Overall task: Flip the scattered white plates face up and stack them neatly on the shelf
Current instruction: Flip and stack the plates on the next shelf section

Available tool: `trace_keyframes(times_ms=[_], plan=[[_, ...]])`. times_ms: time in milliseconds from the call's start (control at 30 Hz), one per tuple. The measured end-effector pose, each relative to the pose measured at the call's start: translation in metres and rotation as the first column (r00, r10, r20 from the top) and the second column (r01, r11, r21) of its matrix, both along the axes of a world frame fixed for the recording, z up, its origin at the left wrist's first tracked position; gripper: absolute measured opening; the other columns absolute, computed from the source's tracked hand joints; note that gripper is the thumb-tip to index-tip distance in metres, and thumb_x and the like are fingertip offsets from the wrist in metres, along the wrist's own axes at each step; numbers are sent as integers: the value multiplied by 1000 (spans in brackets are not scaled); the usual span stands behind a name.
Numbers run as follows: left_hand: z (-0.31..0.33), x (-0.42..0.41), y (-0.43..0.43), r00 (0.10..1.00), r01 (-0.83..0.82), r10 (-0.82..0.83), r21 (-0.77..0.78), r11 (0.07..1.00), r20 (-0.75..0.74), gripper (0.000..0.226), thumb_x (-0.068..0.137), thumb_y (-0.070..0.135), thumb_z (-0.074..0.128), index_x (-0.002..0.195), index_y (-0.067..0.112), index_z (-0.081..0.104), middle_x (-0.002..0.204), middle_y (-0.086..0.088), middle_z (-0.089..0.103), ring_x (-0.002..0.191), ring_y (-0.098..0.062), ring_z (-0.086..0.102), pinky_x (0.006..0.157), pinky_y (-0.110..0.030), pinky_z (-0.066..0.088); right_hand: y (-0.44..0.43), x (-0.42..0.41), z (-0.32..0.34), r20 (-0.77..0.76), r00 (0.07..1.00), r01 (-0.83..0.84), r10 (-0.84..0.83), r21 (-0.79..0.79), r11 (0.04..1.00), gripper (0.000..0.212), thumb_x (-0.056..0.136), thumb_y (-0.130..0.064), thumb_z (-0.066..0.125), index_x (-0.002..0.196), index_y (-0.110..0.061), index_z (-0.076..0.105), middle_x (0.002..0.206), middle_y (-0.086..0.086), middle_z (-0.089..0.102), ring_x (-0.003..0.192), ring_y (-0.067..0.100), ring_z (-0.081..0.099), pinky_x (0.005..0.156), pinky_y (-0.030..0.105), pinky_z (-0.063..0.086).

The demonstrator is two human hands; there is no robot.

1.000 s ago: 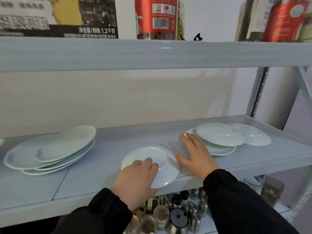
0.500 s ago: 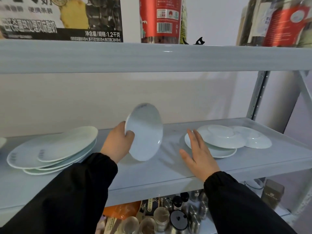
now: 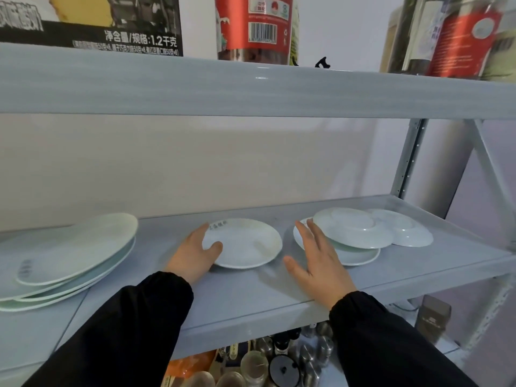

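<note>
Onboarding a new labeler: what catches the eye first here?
The left hand holds a face-up plate by its rim at the middle of the shelf, with the right hand open beside it. To the right lies a loose pile topped by upside-down plates; far left, a leaning stack.

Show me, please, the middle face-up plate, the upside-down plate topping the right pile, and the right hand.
middle face-up plate (image 3: 245,244), head view, its shallow centre.
upside-down plate (image 3: 352,223), head view, its upturned underside.
right hand (image 3: 321,263), head view, back of the hand.
</note>
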State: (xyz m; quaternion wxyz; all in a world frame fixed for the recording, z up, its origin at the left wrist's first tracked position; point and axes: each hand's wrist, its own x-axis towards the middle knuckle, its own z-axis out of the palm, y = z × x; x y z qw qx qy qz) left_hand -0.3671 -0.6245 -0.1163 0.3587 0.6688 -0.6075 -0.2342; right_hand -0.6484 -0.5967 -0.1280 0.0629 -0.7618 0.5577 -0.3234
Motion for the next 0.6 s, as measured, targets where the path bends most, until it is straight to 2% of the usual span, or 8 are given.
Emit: trace_keyframes(times_ms=[233,400,533,600], plan=[[-3,1,1,999,49,-47,-77,996,25,59,94,31,57,149,23,37,147,3,43,130,-17,44,94,-21,30,-4,1,-3,-56,998,11,-10,22,1000,78,81,-70,39,151,-43,15,163,-10,4,149,15,8,119,37,20],[-5,8,1,993,96,-100,-70,993,-57,60,88,35,58,146,26,41,143,4,48,123,-12,49,99,-26,36,-3,1,-3,-97,995,21,-18,22,1000,74,84,-64,47,150,-41,21,163,-7,9,149,16,9,119,35,19],[-3,8,4,983,116,-127,-88,989,-133,64,81,37,57,143,24,47,135,8,52,120,-6,48,99,-23,33,1,2,1,-104,995,13,-9,42,999,71,88,-57,52,151,-38,25,163,-6,9,149,14,7,119,34,15],[-4,7,3,977,117,-133,-107,987,-165,56,84,33,58,139,24,50,126,13,54,119,-6,50,94,-19,34,2,2,3,-109,994,12,-7,49,999,70,89,-56,53,151,-38,25,163,-6,8,149,13,6,120,34,15]])
